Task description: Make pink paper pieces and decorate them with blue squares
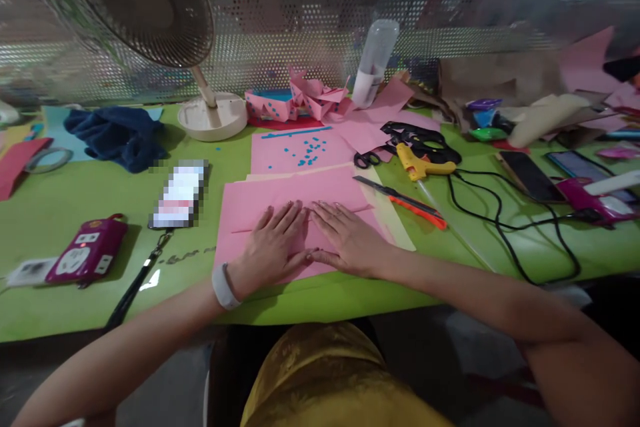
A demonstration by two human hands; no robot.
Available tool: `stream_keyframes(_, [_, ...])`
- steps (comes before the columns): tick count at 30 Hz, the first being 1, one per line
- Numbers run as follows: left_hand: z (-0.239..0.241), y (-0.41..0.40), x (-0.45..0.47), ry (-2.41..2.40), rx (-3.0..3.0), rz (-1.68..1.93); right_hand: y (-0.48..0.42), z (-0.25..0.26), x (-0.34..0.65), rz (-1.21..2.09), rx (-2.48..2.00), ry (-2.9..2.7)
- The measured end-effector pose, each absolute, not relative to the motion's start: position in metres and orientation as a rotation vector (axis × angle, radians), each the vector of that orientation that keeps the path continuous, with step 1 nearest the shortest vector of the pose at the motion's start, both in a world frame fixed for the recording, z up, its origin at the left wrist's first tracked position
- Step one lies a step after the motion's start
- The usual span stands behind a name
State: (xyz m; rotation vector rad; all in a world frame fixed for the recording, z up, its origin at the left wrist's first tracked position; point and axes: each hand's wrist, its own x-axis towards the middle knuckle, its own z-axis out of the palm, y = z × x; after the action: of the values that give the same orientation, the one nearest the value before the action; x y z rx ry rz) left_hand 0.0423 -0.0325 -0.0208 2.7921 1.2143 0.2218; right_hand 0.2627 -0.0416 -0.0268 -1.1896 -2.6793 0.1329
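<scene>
My left hand (274,243) and my right hand (345,235) lie flat, side by side, on a folded pink sheet of paper (260,203) at the near edge of the green table (60,207). Fingers of both hands are stretched out and pressed onto the paper, with the thumbs touching. A white band sits on my left wrist. Behind the folded sheet lies another pink sheet (290,153) sprinkled with small blue paper bits. A cream sheet (390,217) sticks out under the pink one on the right.
Scissors (369,159), a yellow glue gun (420,165) with black cable and an orange-handled cutter (410,203) lie right of the paper. A phone (180,195) and a magenta power strip (85,257) lie left. A fan (145,7), blue cloth (117,133), pink paper boxes (295,101) and a bottle (375,60) stand behind.
</scene>
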Motion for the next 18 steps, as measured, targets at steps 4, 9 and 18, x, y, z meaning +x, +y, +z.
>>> stream_keyframes(4, [-0.022,-0.032,0.042,1.218,2.807,0.216,-0.042,-0.024,0.263,0.123,-1.219,-2.695])
stream_keyframes(9, [-0.019,-0.033,0.042,1.209,2.814,0.201,-0.045,-0.023,0.269,0.102,-1.296,-2.692])
stream_keyframes(18, [-0.017,-0.035,0.044,1.242,2.785,0.228,-0.056,-0.024,0.305,0.071,-1.550,-2.593])
